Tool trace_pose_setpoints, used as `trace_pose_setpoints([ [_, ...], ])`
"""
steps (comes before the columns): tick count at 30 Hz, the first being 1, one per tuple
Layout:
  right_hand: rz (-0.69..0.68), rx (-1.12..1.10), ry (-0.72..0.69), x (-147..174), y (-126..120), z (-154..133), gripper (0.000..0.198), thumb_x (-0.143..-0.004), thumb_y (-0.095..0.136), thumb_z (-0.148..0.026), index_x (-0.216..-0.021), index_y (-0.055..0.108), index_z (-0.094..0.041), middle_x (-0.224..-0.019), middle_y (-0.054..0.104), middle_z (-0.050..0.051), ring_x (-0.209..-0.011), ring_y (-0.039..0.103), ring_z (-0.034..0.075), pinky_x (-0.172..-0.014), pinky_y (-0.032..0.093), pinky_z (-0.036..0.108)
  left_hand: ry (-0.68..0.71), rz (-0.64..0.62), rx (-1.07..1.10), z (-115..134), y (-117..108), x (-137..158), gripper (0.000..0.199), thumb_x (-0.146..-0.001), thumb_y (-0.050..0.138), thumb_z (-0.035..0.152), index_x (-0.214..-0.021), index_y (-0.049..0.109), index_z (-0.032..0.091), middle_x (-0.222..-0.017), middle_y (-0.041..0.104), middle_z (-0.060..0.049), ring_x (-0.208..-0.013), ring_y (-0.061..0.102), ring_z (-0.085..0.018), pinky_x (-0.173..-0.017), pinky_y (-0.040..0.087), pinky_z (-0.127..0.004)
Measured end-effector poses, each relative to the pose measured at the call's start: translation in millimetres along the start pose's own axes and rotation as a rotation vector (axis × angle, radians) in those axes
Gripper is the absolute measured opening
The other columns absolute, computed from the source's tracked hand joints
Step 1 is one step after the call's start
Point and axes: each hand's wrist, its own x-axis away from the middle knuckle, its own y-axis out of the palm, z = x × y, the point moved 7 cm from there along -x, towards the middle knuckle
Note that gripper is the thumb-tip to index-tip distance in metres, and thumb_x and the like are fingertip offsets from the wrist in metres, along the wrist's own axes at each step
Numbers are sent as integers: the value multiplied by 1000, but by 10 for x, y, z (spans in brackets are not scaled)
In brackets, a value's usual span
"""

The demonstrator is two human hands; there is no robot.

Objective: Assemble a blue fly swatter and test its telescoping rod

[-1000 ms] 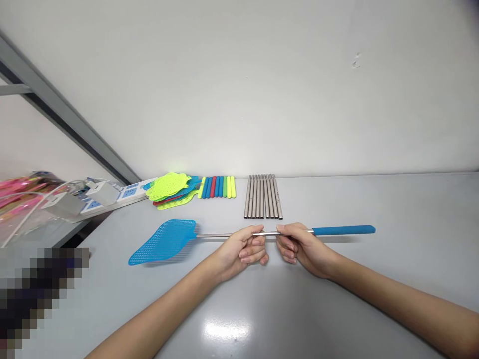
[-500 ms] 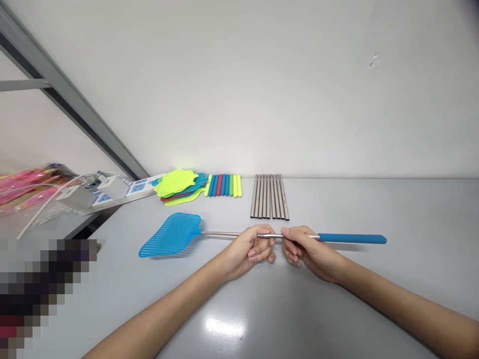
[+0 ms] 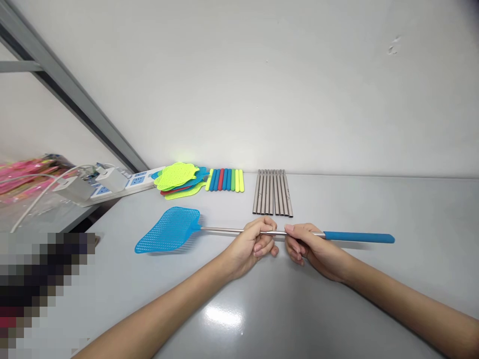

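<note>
A fly swatter [image 3: 220, 230] with a metal telescopic rod lies sideways across both my hands, just above the table. Its blue mesh head [image 3: 169, 231] points left and its blue handle [image 3: 359, 237] points right. My left hand [image 3: 256, 244] is closed around the rod left of the middle, thumb and fingers on the thinner sections. Close beside it, my right hand [image 3: 309, 244] pinches the thicker metal tube near the handle. A short stretch of bare rod shows between the two hands. Parts of the rod are hidden by my fingers.
Behind lie a pile of coloured mesh swatter heads [image 3: 175, 177], a row of coloured handles [image 3: 224, 180] and a row of metal tubes [image 3: 273, 193]. A power strip [image 3: 138, 181] with plugged-in chargers and pink bagged items [image 3: 28, 179] are at the left. A wall [image 3: 299, 89] rises behind the table.
My view has shifted slightly, moving the things at the back a little in the picture. The fly swatter looks slightly longer across the picture; both hands keep their hold on it.
</note>
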Motion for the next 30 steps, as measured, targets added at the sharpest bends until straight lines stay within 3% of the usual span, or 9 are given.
trace_pose_setpoints([
  [26,-1,-9,-8,9,16,2,43,-79,50,-37,-43,44,-16,-42,39,-3,-44,37,10,-45,27,24,47,1,22,18,15,25,6,-74,43,13,-74,47,17,-39,25,10,-39,23,-4,-59,37,-22],
  [30,-5,-45,6,11,1,6,43,-80,48,-37,-44,45,-15,-43,39,-2,-45,38,10,-46,28,24,56,-39,33,39,35,34,4,-78,44,19,-78,48,17,-41,28,9,-40,25,-5,-60,37,-24],
])
